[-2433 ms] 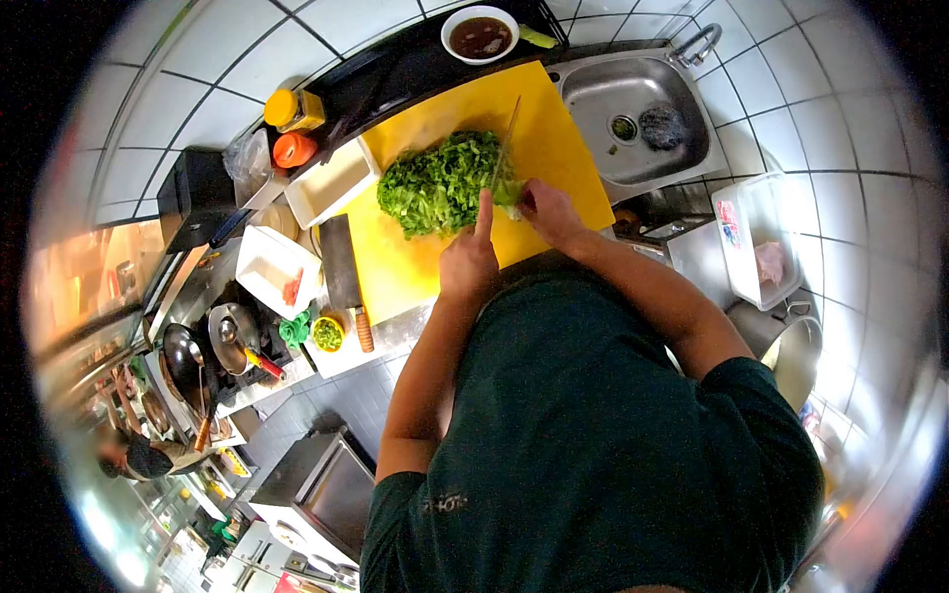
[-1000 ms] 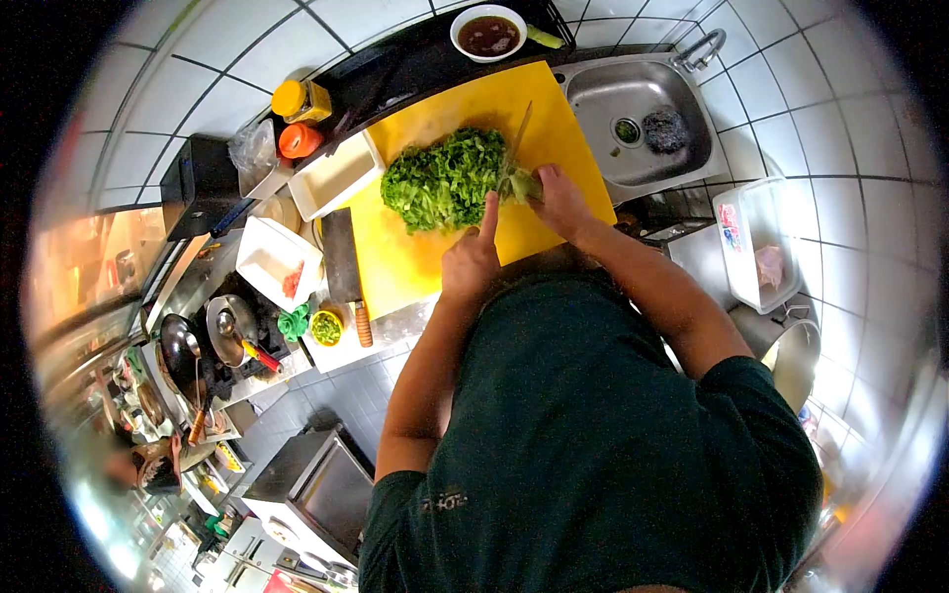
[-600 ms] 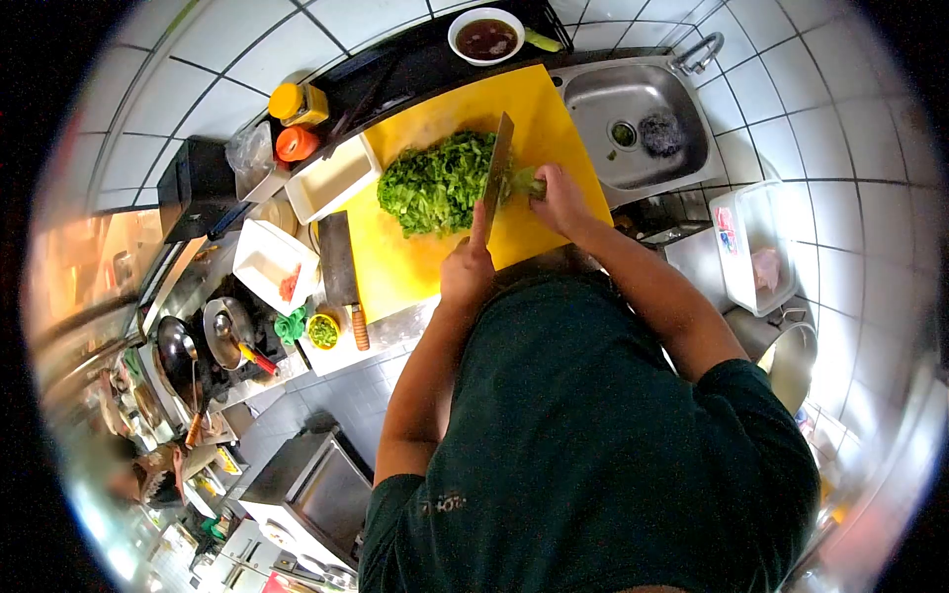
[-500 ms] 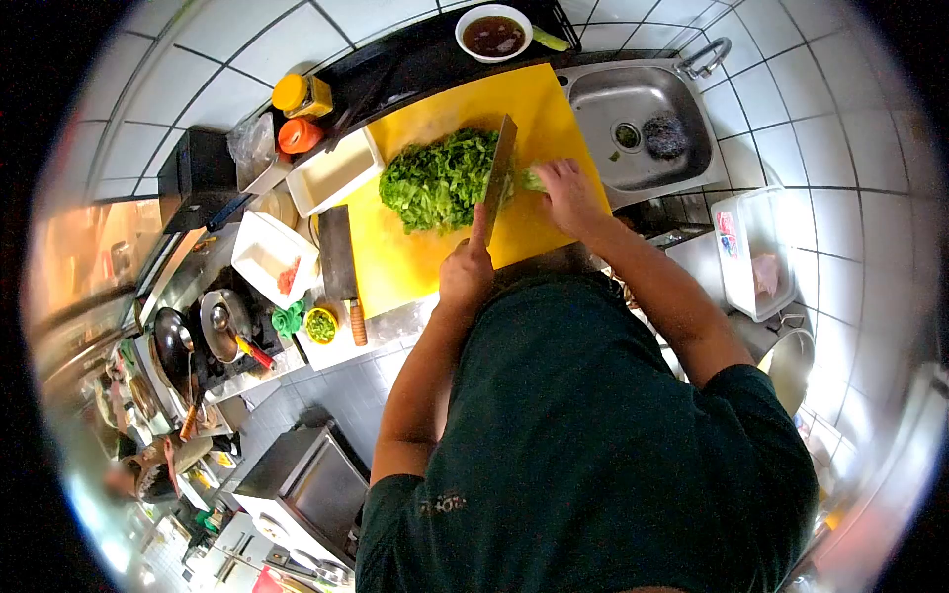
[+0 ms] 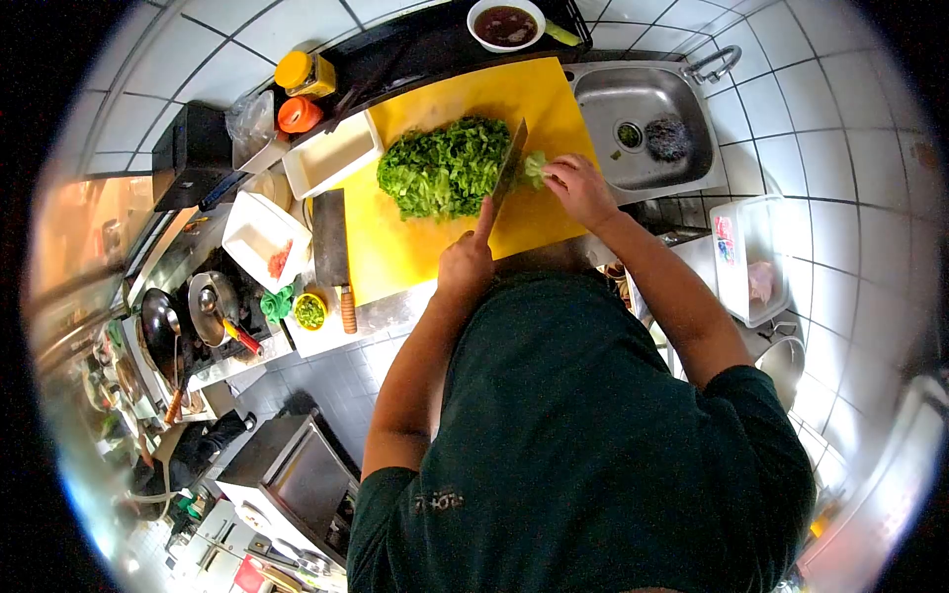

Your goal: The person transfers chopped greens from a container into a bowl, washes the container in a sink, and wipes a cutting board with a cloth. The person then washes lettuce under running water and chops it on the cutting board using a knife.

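Note:
My left hand [image 5: 465, 262] is closed round the handle of a kitchen knife [image 5: 511, 168], index finger stretched along it. The blade stands beside a heap of chopped green lettuce [image 5: 440, 168] on a yellow cutting board [image 5: 395, 262]. To the right of the blade, my right hand [image 5: 581, 190] pinches a small pale green lettuce piece [image 5: 535, 169] at the board. A cleaver [image 5: 331, 242] with a wooden handle lies along the board's left edge.
Right of the board is a steel sink [image 5: 643, 104] with a scouring pad. A white tray [image 5: 331, 158], a container with red bits [image 5: 259, 242] and a yellow bowl of chopped greens [image 5: 309, 311] stand left. A bowl of brown liquid [image 5: 505, 27] sits behind; pans [image 5: 213, 321] are farther left.
The knife has tilted further right at its tip. My right hand has shifted slightly, and more of the pale lettuce piece shows beside the blade. The whole view has turned slightly.

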`<state>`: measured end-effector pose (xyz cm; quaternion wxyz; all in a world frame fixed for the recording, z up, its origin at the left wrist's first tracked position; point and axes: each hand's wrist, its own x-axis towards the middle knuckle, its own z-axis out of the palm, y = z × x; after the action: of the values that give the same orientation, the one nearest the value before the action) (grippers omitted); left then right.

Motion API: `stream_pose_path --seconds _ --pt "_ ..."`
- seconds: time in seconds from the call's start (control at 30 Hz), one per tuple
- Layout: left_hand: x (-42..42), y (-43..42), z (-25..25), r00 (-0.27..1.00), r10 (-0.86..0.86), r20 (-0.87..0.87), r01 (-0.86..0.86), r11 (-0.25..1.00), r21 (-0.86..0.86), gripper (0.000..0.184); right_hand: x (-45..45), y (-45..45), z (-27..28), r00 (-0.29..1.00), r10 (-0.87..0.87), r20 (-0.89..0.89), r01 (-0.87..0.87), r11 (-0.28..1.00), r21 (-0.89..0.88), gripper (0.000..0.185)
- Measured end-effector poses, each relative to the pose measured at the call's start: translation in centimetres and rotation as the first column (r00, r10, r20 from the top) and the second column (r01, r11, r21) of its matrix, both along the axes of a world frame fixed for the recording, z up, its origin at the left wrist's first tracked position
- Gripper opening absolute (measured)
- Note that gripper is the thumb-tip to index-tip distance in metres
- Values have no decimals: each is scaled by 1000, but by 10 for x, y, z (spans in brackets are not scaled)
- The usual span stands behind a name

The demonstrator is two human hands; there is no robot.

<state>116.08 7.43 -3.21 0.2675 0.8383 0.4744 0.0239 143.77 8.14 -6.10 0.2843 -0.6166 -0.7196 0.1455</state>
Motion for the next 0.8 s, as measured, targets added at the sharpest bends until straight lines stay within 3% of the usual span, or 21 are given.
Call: stream_pose_path --seconds 0.17,0.27,0.37,0.47,0.53,0.57,0.67,0.8 --pt "8 1 16 991 -30 129 12 990 144 88 -11 5 15 999 -30 -41 28 999 -38 25" --pt "16 3 12 991 -69 112 44 975 219 86 -15 8 20 1000 -5 -23 3 999 -54 23" --pt "21 7 11 974 -93 -204 107 993 58 86 -11 11 19 999 36 -21 -37 997 -75 22" --pt "20 8 25 987 -57 -150 60 998 15 87 -8 12 19 997 83 -6 -83 996 -29 22" --pt "15 5 28 997 -75 -8 75 994 76 88 -4 11 13 993 115 6 -115 991 67 22" --pt "13 4 29 995 -81 63 74 991 109 88 -1 12 11 989 148 22 -149 988 34 22" --pt "15 10 9 975 -135 -176 129 991 -43 88 3 17 5 974 222 51 -220 974 -50 23" --pt "16 5 24 987 -96 -126 103 993 49 88 4 13 11 968 224 113 -219 974 -58 24"
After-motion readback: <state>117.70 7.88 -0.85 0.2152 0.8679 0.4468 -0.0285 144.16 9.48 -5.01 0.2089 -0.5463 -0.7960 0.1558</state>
